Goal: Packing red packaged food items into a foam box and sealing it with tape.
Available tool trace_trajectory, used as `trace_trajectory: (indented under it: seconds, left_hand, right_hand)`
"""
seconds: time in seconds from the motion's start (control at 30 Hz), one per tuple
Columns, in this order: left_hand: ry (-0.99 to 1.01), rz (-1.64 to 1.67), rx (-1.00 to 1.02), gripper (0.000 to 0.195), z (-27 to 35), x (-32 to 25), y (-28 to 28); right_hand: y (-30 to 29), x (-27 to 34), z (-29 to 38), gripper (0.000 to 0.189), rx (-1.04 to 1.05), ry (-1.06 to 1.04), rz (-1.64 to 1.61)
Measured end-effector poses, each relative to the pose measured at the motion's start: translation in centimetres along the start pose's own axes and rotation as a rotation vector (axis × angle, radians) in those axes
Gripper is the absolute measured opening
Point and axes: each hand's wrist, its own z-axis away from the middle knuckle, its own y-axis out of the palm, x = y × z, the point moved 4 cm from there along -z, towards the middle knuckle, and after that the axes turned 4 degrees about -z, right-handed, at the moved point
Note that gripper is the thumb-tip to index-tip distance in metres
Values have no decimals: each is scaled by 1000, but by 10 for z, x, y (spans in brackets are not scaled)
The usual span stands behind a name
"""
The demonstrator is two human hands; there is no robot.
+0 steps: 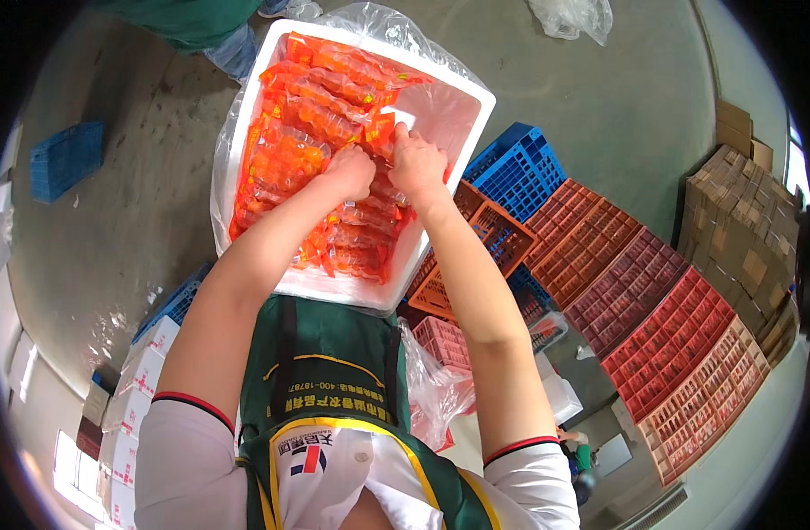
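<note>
A white foam box lined with clear plastic film stands before me. Rows of orange-and-clear plastic packets with round orange pieces inside fill its left and middle parts. My left hand reaches into the middle of the box, its fingers curled at the packets' edges; whether it grips one is hidden. Beside it on the right, my right hand touches the end of an orange packet, index finger extended. Its grip cannot be made out. The box's upper right part shows bare white foam under film.
Stacked blue and orange crates stand right of the box, with stacks of red compartmented crates beyond. Flattened cardboard is piled far right. White cartons stand lower left. A person in green stands at the upper left.
</note>
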Motion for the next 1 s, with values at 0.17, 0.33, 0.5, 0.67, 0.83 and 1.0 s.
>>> trace_trajectory:
  seconds: [0.17,0.33,0.5,0.67,0.83,1.0]
  left_hand:
    - [106,-63,-420,26,14,1,10]
    - [226,251,-675,36,11,-9,-32]
    - [8,167,-589,41,-41,-5,-7]
    - [4,191,-403,50,-43,-16,-9]
    - [106,252,-547,52,-56,-2,19]
    - [127,471,-647,43,-59,-15,21]
  right_hand:
    - [40,-7,-33,40,-38,-35,-30]
    - [60,-15,-39,38,-21,-81,-46]
    - [64,-28,-1,31,-423,-271,-159]
    - [-90,4,26,23,-426,-233,-436]
    - [-107,77,-31,53,-496,-390,-372]
    - [-84,82,-16,68,-483,-273,-265]
